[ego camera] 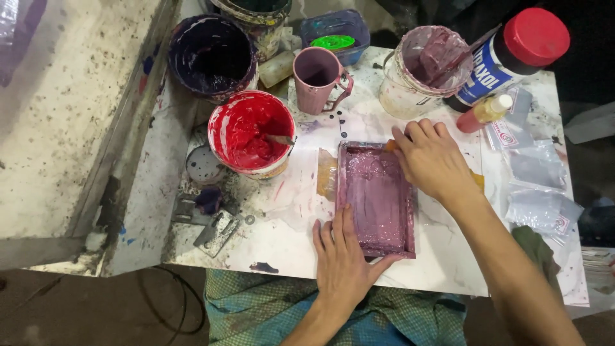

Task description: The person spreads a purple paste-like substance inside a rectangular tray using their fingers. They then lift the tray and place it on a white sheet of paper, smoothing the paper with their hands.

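A shallow rectangular tray (pixel 377 200), coated in mauve paint, lay near the front middle of the stained white table (pixel 442 256), its long axis running near to far. The left hand (pixel 343 259) pressed flat, fingers together, on the tray's near left corner and the table beside it. The right hand (pixel 432 157) rested at the far right corner, fingers curled around what looked like an orange-handled tool, though most of it was hidden. So the tray lay between both hands, left of the right hand and just beyond the left one.

To the left stood a bucket of red paint (pixel 251 133) with a stick in it. Farther back stood a pink mug (pixel 318 78), a mauve-smeared tub (pixel 424 69) and a red-capped bottle (pixel 509 56).
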